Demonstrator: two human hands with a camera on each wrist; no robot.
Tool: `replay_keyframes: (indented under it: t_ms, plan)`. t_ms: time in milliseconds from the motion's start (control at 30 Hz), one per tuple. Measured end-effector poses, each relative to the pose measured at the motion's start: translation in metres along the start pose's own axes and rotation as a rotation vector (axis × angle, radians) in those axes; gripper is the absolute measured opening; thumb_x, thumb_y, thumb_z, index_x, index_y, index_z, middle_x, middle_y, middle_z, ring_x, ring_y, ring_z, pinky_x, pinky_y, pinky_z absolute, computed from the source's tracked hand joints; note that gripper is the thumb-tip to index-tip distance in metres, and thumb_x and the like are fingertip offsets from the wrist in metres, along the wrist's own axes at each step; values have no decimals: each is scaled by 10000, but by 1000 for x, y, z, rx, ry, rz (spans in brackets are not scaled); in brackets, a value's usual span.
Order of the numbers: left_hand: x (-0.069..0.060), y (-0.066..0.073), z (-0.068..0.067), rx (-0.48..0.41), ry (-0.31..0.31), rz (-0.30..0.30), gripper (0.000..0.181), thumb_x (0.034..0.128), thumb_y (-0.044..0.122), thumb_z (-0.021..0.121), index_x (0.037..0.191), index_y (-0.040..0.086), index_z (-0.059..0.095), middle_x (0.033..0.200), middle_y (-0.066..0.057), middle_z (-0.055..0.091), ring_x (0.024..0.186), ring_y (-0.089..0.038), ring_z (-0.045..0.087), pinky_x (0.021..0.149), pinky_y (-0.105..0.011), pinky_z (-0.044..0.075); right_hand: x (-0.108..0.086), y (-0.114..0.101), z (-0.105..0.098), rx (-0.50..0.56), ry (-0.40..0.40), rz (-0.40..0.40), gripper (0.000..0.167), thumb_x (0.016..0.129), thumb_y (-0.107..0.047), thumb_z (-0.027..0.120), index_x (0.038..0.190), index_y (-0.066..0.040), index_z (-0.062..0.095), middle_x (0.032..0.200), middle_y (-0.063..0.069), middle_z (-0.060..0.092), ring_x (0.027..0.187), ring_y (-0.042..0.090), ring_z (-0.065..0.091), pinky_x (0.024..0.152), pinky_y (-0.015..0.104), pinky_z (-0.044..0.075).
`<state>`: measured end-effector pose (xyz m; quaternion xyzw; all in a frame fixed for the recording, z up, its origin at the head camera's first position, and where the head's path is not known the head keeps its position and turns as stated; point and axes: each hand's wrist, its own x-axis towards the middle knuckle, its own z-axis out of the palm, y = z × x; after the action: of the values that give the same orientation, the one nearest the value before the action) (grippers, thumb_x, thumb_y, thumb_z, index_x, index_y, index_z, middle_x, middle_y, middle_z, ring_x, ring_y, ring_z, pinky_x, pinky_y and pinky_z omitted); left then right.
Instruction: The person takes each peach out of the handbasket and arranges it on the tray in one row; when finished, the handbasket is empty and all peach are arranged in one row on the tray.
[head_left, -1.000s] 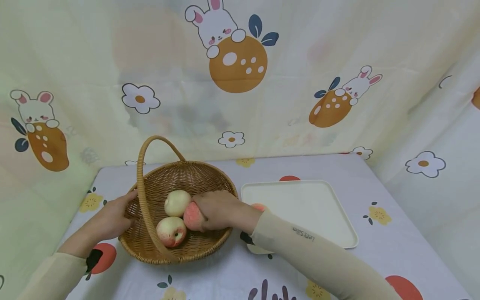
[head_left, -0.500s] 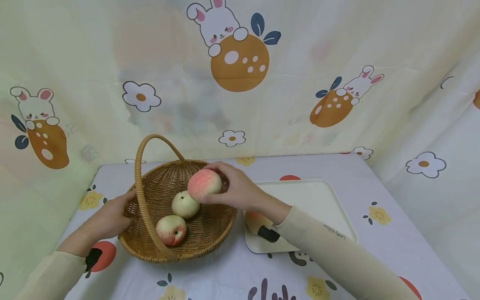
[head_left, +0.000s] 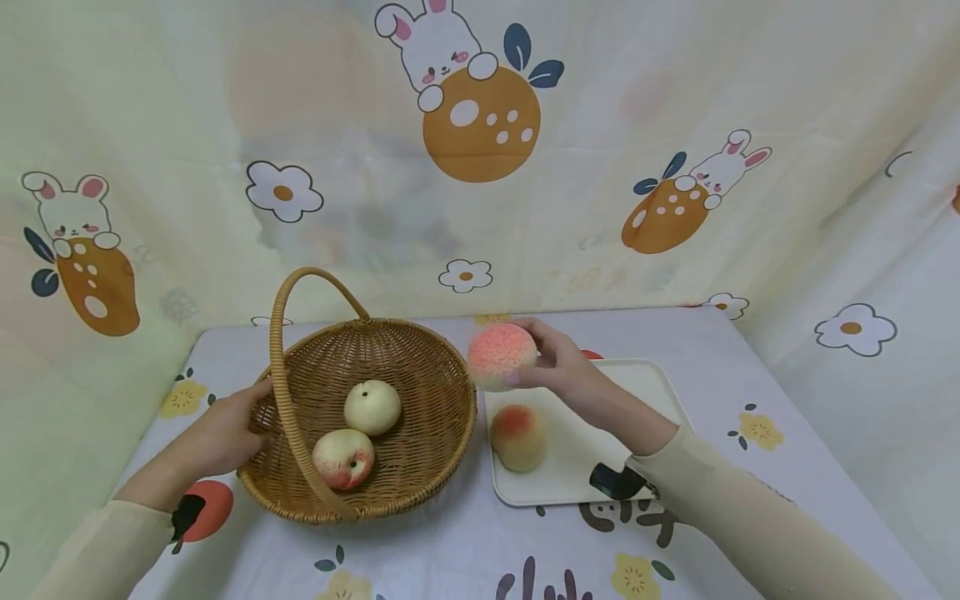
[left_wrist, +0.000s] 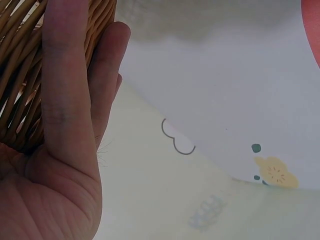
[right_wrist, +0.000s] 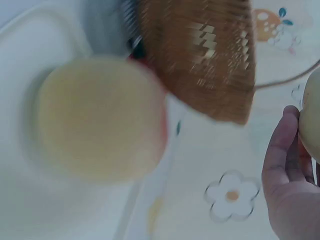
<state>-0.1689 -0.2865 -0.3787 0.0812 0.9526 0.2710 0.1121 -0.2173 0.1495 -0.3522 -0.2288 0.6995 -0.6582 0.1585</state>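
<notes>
The wicker basket (head_left: 420, 375) holds a pale peach (head_left: 372, 407) and a pale peach with a red patch (head_left: 342, 459). At its left rim, my left hand (head_left: 225, 433) grips the wall, thumb inside; the left wrist view shows the fingers (left_wrist: 67, 100) along the weave (left_wrist: 20, 75). My right hand (head_left: 566, 367) holds a pink peach (head_left: 501, 357) in the air between the basket and the white tray (head_left: 585, 433). A yellow-red peach (head_left: 519, 437) lies on the tray's left part, and looms large and blurred in the right wrist view.
The basket's tall handle (head_left: 281, 358) arches over its left part. A patterned cloth (head_left: 435, 550) covers the table, and a printed curtain (head_left: 570, 233) hangs behind it and at both sides.
My right hand has lifted the pink peach out of the basket and carried it right. The pale peach beside it has shifted slightly. My left hand has stayed at the rim.
</notes>
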Motion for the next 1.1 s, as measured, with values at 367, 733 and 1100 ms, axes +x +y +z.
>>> replay_keyframes:
  t_ms: [367, 733, 1100]
  plan:
    - [-1, 0, 2, -10, -12, -27, 810, 829, -85, 677, 1529, -114, 270, 1403, -422, 431, 1231, -592, 478, 862, -615, 525, -36, 31, -52, -159, 16, 24, 596, 868, -53, 738, 1403, -11, 480, 1304, 127, 585, 1144, 218, 592, 914, 301, 516]
    - [-2, 2, 2, -27, -8, -23, 815, 835, -100, 667, 1536, -115, 251, 1406, -422, 427, 1210, -593, 496, 810, -577, 559, -60, 81, -97, -484, -84, 94, 585, 783, -182, 856, 1302, -101, 597, 1240, 56, 648, 1111, 264, 604, 883, 437, 505]
    - [-3, 4, 1, -20, -4, -33, 811, 821, -95, 677, 1532, -89, 288, 1389, -411, 453, 1194, -568, 522, 799, -561, 568, -64, 88, -96, -556, -177, 152, 658, 778, -235, 848, 1370, -103, 593, 1307, 55, 616, 1069, 239, 611, 868, 390, 526]
